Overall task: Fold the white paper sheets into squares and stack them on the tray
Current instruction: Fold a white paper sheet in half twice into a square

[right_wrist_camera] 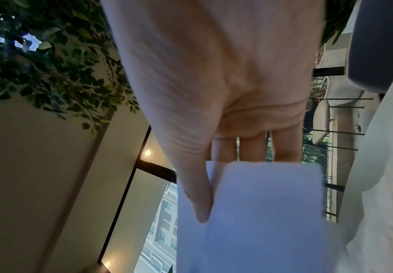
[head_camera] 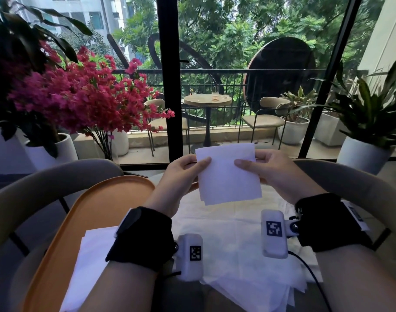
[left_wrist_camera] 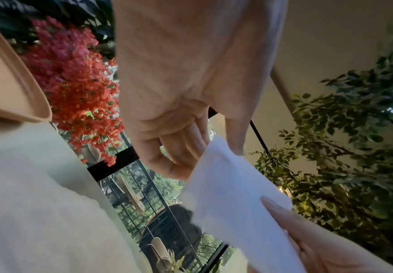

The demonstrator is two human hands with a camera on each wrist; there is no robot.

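Note:
A folded white paper sheet (head_camera: 227, 174) hangs upright in the air above the table, its lower edges slightly offset. My left hand (head_camera: 188, 166) pinches its left edge, thumb on the near face. My right hand (head_camera: 255, 164) pinches the right edge the same way. The left wrist view has the paper (left_wrist_camera: 235, 194) running from my left hand's fingers (left_wrist_camera: 191, 140) down to my right hand. In the right wrist view the sheet (right_wrist_camera: 261, 212) is held under the thumb (right_wrist_camera: 198, 194). An orange tray (head_camera: 91, 210) lies at the left with folded white paper (head_camera: 93, 262) on it.
Loose white sheets (head_camera: 237, 244) cover the table under my wrists. Curved chair backs (head_camera: 46, 188) ring the table on both sides. Pink flowers (head_camera: 80, 93) and potted plants (head_camera: 368, 122) stand by the window ahead. A black cable (head_camera: 309, 273) trails from my right wrist.

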